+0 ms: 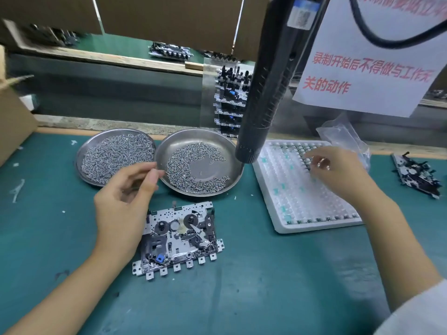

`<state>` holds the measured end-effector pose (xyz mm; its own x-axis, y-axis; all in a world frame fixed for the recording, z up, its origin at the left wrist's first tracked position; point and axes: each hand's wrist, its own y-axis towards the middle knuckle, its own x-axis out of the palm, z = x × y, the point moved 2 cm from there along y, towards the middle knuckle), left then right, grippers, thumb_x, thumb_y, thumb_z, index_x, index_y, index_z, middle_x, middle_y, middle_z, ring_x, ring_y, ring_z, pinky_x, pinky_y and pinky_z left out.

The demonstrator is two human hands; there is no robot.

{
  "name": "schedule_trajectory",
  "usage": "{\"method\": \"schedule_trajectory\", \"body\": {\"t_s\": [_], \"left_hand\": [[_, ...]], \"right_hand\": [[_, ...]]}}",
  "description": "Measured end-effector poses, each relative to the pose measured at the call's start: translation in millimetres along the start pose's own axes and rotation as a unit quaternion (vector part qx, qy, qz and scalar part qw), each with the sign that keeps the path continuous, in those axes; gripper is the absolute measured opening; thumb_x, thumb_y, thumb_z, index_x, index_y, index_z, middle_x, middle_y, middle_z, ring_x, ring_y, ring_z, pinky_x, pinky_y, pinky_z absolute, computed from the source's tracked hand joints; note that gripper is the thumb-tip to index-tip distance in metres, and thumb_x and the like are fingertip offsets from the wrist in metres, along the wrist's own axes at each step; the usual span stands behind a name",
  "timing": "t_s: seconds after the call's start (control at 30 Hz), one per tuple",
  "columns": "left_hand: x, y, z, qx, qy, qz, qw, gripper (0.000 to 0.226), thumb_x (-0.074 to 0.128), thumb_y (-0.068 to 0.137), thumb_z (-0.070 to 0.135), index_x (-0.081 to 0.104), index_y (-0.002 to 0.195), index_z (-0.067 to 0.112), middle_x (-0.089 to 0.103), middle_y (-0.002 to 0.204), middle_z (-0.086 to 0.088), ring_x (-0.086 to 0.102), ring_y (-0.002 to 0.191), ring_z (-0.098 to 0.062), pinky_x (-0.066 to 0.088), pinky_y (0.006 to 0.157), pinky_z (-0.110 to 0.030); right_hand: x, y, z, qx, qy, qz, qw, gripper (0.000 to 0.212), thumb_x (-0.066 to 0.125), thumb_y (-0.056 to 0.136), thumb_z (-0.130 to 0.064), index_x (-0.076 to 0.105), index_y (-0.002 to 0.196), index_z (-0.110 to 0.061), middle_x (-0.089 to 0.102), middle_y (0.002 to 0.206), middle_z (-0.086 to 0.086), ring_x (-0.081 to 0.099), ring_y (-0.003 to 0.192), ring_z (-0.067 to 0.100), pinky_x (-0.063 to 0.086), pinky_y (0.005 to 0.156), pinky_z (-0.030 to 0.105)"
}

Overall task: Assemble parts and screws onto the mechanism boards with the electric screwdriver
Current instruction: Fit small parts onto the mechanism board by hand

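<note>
A metal mechanism board (180, 236) with black gears and a blue part lies flat on the green mat in front of me. My left hand (125, 201) hovers above its left end, thumb and forefinger pinched together near the right steel dish (232, 151) of screws; whether a screw sits between them is too small to tell. My right hand (338, 170) reaches over the white parts tray (285, 197), its curled fingertips touching the small parts in the far rows. The black electric screwdriver (266, 93) hangs from above between the dish and the tray, untouched.
A second steel dish (84, 151), full of screws, sits left of the first. A stack of boards (229, 102) stands behind the dishes. Another board (416, 175) lies at the right edge. A paper notice (367, 68) hangs top right, a cardboard box (12, 122) stands left.
</note>
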<state>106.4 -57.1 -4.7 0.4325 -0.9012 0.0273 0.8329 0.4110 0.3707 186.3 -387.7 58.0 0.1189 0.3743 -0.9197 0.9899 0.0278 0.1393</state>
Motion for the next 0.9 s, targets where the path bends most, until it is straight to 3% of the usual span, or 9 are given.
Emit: {"method": "schedule_trajectory", "body": {"t_s": [0.1,0.23,0.33,0.5,0.73,0.9], "left_hand": [[-0.7,0.2,-1.2,-0.001,0.001,-0.001,1.000,0.019,0.059,0.091,0.012,0.064,0.095,0.030,0.071,0.085,0.021,0.062,0.073,0.002,0.050,0.075,-0.011],[-1.5,1.3,-2.8,-0.013,-0.016,0.010,1.000,0.016,0.057,0.092,0.012,0.064,0.096,0.026,0.071,0.084,0.021,0.062,0.071,0.002,0.050,0.073,-0.011],[-1.7,1.8,-2.8,-0.018,-0.027,0.011,0.999,0.011,0.060,0.089,0.017,0.064,0.094,0.026,0.072,0.083,0.019,0.062,0.071,0.002,0.050,0.072,-0.011],[-0.9,2.6,-3.1,-0.030,-0.038,0.018,0.999,0.010,0.064,0.081,0.027,0.065,0.091,0.025,0.071,0.081,0.018,0.063,0.074,0.001,0.052,0.070,-0.013],[-2.2,2.5,-4.8,-0.036,-0.034,0.016,0.999,0.012,0.066,0.080,0.024,0.066,0.092,0.026,0.069,0.082,0.018,0.061,0.077,-0.001,0.052,0.072,-0.015],[-1.4,0.1,-1.2,-0.020,-0.002,0.001,1.000,0.012,0.068,0.079,0.027,0.069,0.091,0.030,0.070,0.083,0.020,0.062,0.076,0.003,0.050,0.076,-0.011]], "right_hand": [[3.3,3.8,6.9,-0.018,-0.054,-0.040,0.998,0.039,0.053,0.082,0.008,0.068,0.112,-0.013,0.060,0.088,0.001,0.054,0.078,0.021,0.045,0.070,0.031],[8.6,8.0,8.0,-0.026,-0.106,-0.035,0.993,0.041,0.051,0.081,0.008,0.068,0.110,-0.015,0.062,0.088,0.001,0.054,0.080,0.021,0.045,0.066,0.030],[9.3,8.9,6.5,-0.037,-0.144,-0.016,0.989,0.035,0.051,0.079,0.010,0.069,0.102,-0.011,0.067,0.087,0.006,0.056,0.078,0.026,0.051,0.065,0.035],[8.9,9.6,3.6,-0.093,-0.198,-0.020,0.975,0.039,0.051,0.081,0.009,0.067,0.109,-0.014,0.067,0.095,0.006,0.058,0.085,0.028,0.050,0.066,0.036],[9.3,6.6,5.7,-0.123,-0.206,-0.016,0.971,0.030,0.052,0.081,0.010,0.067,0.102,-0.003,0.067,0.097,0.012,0.058,0.083,0.033,0.046,0.063,0.037],[-4.0,1.5,-1.0,-0.095,-0.169,0.022,0.981,0.027,0.053,0.079,0.016,0.070,0.095,0.002,0.065,0.100,0.015,0.058,0.088,0.035,0.049,0.073,0.041]]}}
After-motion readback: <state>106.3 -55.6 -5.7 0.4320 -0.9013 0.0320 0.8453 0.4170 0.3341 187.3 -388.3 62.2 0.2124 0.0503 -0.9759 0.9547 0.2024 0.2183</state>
